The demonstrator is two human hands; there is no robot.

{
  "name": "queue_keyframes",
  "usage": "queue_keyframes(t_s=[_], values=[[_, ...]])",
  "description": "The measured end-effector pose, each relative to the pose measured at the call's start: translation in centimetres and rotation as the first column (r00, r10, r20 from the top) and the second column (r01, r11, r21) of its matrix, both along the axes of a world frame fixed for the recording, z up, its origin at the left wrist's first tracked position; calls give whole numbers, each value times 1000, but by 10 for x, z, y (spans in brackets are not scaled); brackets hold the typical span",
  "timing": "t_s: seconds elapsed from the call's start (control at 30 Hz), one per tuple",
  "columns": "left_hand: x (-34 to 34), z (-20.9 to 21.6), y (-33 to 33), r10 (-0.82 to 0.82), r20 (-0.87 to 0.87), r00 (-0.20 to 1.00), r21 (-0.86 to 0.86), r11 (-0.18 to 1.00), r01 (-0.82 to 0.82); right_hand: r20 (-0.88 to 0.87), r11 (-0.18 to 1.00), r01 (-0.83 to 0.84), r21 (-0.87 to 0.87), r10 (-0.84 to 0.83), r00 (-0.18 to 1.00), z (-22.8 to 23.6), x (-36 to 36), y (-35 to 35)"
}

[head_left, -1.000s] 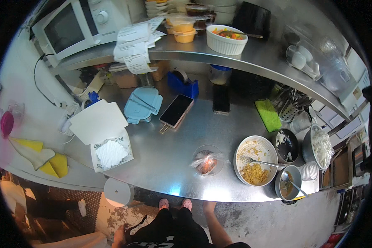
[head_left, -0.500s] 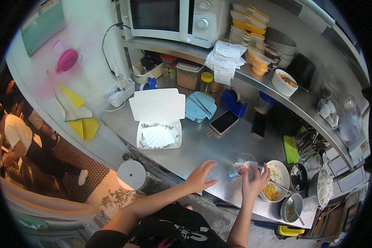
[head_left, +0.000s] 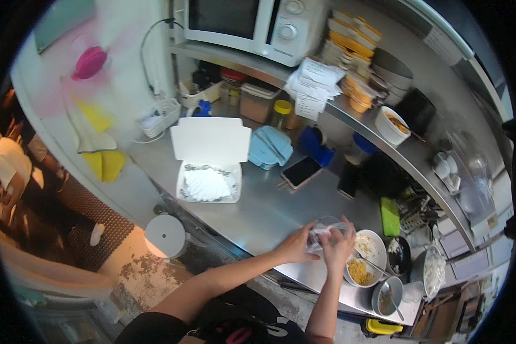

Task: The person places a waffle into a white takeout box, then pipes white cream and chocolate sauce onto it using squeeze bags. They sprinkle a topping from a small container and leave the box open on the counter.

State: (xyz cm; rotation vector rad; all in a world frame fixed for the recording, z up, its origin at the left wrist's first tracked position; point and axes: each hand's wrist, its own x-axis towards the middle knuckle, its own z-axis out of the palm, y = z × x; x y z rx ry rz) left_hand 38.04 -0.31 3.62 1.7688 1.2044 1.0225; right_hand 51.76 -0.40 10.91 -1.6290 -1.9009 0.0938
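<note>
A narrow kitchen corner is filled by a brushed-steel worktop (head_left: 252, 215), with a steel shelf (head_left: 238, 59) running above its far side. Half a second ago the two bare hands were spread apart at either side of a clear round plastic tub (head_left: 317, 234); now both have come in to meet it. The left grip (head_left: 297, 243) curls around the tub's left side, and the right grip (head_left: 337, 245) has its fingers bent over the top and right edge, so the tub is held between them. Blur hides whether the right fingertips press the rim or the filmy plastic inside, and whether the base is off the worktop cannot be told. The change turns a reach into a hold, and neither hand is left free.

Just right of the right grip, apart from it, sits a white round bowl (head_left: 377, 243) with yellow grains and a metal fork. Nearer the person, on that same side, is a grey bowl (head_left: 377, 297) with a spoon. Well left of and beyond the left grip stands an open white cardboard box (head_left: 211, 140), holding something white and crumpled.
</note>
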Motion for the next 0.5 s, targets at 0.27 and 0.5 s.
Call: queue_keyframes(t_s=[0.27, 0.5], values=[[2, 5, 16, 91, -26, 995, 12, 996, -91, -260, 996, 21, 83, 1, 966, 13, 5, 10], [-13, 8, 26, 12, -48, 999, 168, 986, -3, -885, 905, 39, 424, 405, 227, 88, -3, 13]])
